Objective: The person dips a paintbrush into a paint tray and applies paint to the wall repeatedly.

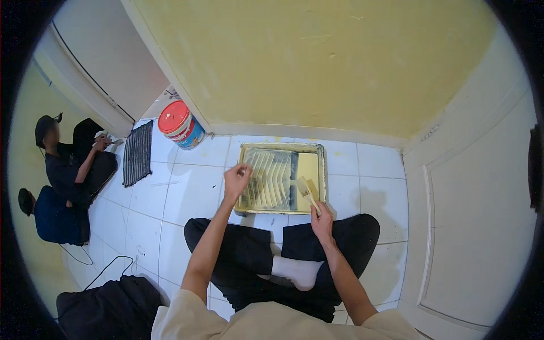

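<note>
My right hand (pixel 323 219) is closed around the handle of a flat paintbrush (pixel 307 192), whose bristles hang over the yellow paint (pixel 307 163) in the right part of a ribbed paint tray (pixel 284 212). My left hand (pixel 239 179) is raised at the tray's left edge with its fingers curled; whether anything small is between them I cannot tell. The tray lies on the white floor tiles before my crossed legs, its ridges smeared with yellow and grey paint.
A yellow wall (pixel 314 72) rises behind the tray. A red-lidded paint bucket (pixel 180 125) and a striped dark mat (pixel 138 154) are to the left. Two people sit at the far left. A black bag (pixel 108 308) and a cable lie lower left; a white door (pixel 471 221) stands right.
</note>
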Tool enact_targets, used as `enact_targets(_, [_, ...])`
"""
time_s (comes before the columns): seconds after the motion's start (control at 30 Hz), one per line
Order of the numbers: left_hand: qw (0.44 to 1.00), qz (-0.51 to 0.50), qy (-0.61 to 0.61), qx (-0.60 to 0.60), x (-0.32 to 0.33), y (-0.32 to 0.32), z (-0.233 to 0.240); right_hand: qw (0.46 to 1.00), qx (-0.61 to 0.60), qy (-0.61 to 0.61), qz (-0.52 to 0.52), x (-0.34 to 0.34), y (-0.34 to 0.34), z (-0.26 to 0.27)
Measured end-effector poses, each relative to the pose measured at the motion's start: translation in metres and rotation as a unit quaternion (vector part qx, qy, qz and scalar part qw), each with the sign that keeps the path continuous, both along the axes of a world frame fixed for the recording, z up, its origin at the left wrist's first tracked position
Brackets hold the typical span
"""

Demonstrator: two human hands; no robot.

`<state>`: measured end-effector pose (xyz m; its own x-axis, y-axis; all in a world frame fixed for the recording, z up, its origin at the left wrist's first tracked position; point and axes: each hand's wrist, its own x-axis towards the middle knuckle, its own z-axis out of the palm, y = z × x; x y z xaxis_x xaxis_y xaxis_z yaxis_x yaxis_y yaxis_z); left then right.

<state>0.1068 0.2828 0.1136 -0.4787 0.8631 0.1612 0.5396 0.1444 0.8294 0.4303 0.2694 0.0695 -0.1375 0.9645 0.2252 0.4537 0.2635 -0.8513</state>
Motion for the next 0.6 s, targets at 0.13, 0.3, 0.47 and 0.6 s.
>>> enact_targets(0.13, [0.999, -0.001, -0.025, -0.042, -0.004, -0.057, -0.013, 1.000, 0.007, -0.016, 0.000, 0.005, -0.002, -0.003])
enact_targets(0.3, [0.990, 0.023, -0.111, 0.086, -0.009, -0.084, -0.054, 1.000, -0.007, 0.012, 0.009, -0.006, -0.008, 0.006])
enact_targets(0.47, [0.907, 0.034, -0.419, 0.030, -0.016, -0.061, -0.044, 0.997, 0.034, -0.067, 0.024, 0.003, 0.002, -0.010])
enact_targets(0.6, [0.826, 0.063, -0.556, 0.062, -0.019, -0.057, -0.034, 0.999, 0.029, -0.027, 0.002, -0.004, 0.001, -0.014])
